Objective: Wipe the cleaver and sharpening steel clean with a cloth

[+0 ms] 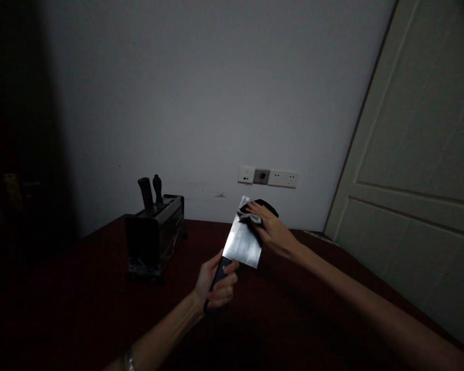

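Observation:
A cleaver (243, 244) with a broad shiny blade and a black handle is held up above the dark red table. My left hand (215, 282) is wrapped round its handle, with the blade tilted up and to the right. My right hand (271, 226) presses a dark cloth (251, 218) against the upper part of the blade. The cloth hides the blade's upper right corner, and part of it sticks out behind my fingers.
To the left, a knife block (154, 237) stands on the table (294, 304) with two black handles rising from it. Behind are a pale wall (201, 103) and a row of sockets (268, 176). A panelled door (417, 154) borders the right side.

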`<state>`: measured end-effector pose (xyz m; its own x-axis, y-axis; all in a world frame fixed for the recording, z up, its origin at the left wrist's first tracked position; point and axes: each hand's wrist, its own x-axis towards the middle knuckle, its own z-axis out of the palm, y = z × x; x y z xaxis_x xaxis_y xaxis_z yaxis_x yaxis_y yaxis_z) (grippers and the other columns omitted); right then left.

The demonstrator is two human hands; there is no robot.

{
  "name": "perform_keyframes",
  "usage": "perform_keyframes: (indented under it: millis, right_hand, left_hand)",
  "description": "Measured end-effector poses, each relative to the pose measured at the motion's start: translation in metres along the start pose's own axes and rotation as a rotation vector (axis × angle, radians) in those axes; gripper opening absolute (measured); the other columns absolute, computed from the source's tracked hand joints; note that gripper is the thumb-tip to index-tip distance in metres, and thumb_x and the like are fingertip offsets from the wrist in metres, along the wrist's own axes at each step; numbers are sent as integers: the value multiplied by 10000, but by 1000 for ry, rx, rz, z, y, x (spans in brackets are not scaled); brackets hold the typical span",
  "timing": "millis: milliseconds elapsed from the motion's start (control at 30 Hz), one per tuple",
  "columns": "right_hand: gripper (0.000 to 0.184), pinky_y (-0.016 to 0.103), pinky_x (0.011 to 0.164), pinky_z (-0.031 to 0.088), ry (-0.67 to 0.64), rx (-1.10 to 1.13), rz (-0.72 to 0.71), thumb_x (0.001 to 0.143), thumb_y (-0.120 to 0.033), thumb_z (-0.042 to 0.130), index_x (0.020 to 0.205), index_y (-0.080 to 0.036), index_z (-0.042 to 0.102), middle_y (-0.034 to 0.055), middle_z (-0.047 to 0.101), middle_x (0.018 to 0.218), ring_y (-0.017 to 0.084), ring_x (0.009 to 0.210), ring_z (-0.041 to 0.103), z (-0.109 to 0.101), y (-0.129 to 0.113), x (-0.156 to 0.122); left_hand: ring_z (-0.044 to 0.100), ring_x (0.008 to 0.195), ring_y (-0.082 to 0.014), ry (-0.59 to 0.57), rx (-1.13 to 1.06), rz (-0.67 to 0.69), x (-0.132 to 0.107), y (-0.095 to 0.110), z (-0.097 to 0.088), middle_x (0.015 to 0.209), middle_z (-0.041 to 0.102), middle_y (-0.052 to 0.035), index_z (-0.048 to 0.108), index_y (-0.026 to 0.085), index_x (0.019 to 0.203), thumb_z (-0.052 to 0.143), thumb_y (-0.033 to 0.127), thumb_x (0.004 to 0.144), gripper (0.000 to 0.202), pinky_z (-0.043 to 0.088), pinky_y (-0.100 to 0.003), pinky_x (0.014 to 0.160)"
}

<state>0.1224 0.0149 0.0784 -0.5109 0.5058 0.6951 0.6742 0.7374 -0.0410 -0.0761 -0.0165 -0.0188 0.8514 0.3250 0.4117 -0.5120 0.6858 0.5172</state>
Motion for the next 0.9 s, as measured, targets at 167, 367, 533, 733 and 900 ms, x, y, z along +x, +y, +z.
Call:
perform_keyframes:
  millis: [167,367,533,733,900]
  right_hand:
    - [477,534,1057,244,58,-7,54,841,-204,417,1317,-208,388,87,378,1395,228,1310,274,-2,11,5]
    - [543,487,1069,252,-182,79,-136,808,-144,428,1343,-143,334,114,329,1418,204,1326,234,20,-50,-47]
    - [482,504,1068,241,-88,49,-74,818,-152,421,1300,-148,403,124,377,1391,210,1311,276,6,-23,-30]
    - [557,523,1063,235,-97,44,-96,790,-128,436,1338,-156,343,121,337,1414,224,1323,243,4,-20,-31]
    - [577,501,1065,253,-205,83,-202,774,-117,445,1339,-144,335,113,332,1419,214,1328,231,12,-37,-49]
  left_hand:
    - [130,201,-28,15,5,1,0,2,1,407,387,53,400,165,691,123,442,915,451,194,-127,200]
    - [114,208,-24,43,4,71,-4,8,-3,411,383,47,428,149,676,109,434,917,491,174,-127,172]
    - [97,199,-13,58,-10,86,-2,6,1,392,355,62,412,153,668,119,421,922,472,148,-107,159]
    - [108,199,-13,15,-29,71,-2,10,3,407,365,63,390,163,673,125,425,924,449,183,-110,169]
    - [109,209,-18,28,-26,78,-1,10,3,412,388,48,411,154,679,107,442,919,483,172,-116,167]
